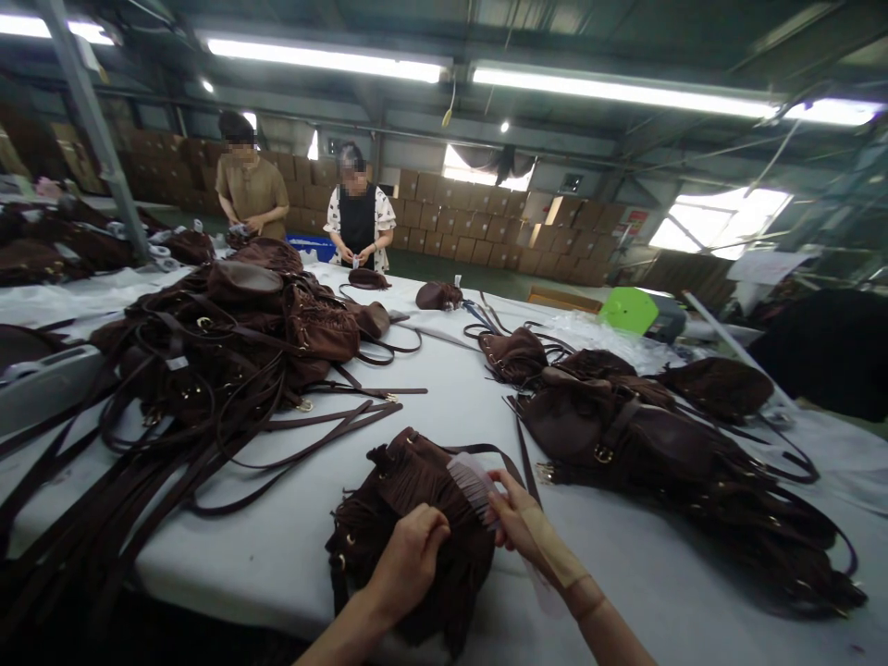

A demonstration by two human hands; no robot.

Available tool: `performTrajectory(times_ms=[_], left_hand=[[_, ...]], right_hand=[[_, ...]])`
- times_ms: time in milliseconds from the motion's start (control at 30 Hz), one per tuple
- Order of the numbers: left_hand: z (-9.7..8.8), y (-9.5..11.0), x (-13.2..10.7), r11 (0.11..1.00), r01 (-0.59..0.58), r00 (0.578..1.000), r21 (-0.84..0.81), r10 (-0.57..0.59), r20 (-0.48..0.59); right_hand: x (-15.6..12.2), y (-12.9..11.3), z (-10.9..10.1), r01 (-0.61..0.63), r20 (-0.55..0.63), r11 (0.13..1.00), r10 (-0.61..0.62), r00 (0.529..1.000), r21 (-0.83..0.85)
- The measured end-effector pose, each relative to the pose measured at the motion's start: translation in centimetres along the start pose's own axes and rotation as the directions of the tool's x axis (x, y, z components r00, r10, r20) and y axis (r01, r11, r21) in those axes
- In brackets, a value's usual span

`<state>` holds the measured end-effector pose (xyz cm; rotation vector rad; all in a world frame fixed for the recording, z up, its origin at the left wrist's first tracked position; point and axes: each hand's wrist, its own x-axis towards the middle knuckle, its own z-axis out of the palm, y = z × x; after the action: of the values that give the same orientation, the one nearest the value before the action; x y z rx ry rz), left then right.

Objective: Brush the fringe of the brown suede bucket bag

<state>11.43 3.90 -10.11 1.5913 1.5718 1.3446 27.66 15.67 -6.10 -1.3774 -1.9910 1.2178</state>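
A dark brown fringed handbag [416, 481] lies on the white-covered table just in front of me. My right hand [517, 518] is closed around a pale, see-through comb [473, 483], whose teeth rest against the fringe on the bag's right side. Over the middle of the same bag, my left hand [409, 560] is closed with thumb and fingers pinched together at the fringe. Whatever sits between those fingertips is too small to make out. The bag's strap [510, 462] runs off behind the comb.
A heap of brown bags and straps [242, 324] covers the left side of the table [444, 388]. More bags [645, 435] are piled on the right. Two people [357, 217] stand at the far end handling small items. Stacked cartons [458, 222] line the back.
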Motion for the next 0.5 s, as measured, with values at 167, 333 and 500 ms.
performTrajectory(times_ms=[167,333,500], left_hand=[[-2.0,1.6,1.6,0.996,-0.07,0.997,0.059,0.068,0.045],[-3.5,2.8,3.5,0.967,-0.142,0.986,0.21,0.12,0.112],[-3.4,5.5,7.4,0.871,-0.243,0.954,0.426,0.135,0.269]], right_hand=[[-0.1,-1.1,-0.5,0.088,0.015,0.996,-0.088,0.996,-0.01],[-1.1,-2.2,-0.2,0.18,-0.007,0.982,-0.181,0.983,-0.056],[-2.5,-3.1,1.9,0.134,0.067,0.984,-0.142,0.988,0.117]])
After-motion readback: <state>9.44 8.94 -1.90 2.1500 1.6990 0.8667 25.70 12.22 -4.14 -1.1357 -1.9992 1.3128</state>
